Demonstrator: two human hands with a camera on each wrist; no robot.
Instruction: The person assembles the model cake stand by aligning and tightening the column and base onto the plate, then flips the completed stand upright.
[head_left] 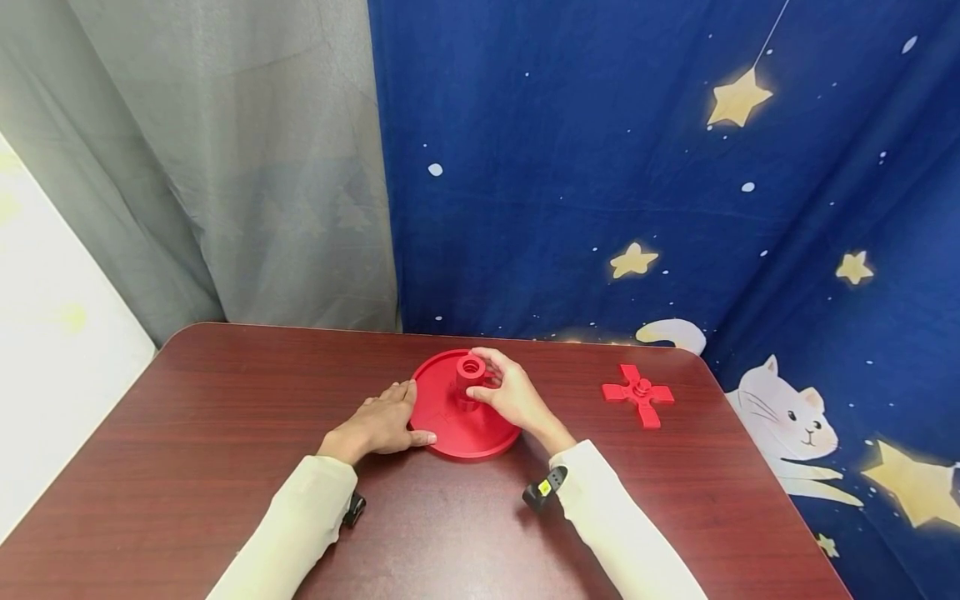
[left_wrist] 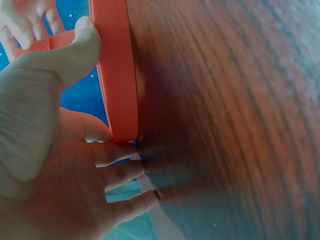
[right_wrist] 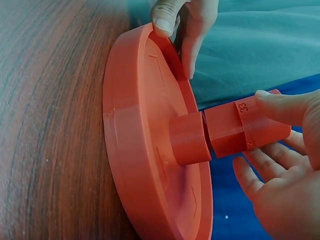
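A round red dish (head_left: 442,417) with a raised rim lies on the table, and a short round post (right_wrist: 189,139) rises from its middle. My left hand (head_left: 386,421) holds the dish's left rim, its thumb laid over the edge and the other fingers spread along the outside. My right hand (head_left: 517,396) pinches a hollow, faceted red piece (right_wrist: 235,127) between thumb and fingers. Engraved figures mark its sides, and its open top shows in the head view. This piece stands in line with the post, a thin gap showing between them in the right wrist view.
A red cross-shaped piece (head_left: 640,395) with a small central stub lies on the table to the right of the dish. Behind the brown wooden table (head_left: 247,400) hang a grey curtain (head_left: 300,167) and a blue curtain (head_left: 525,167) with stars.
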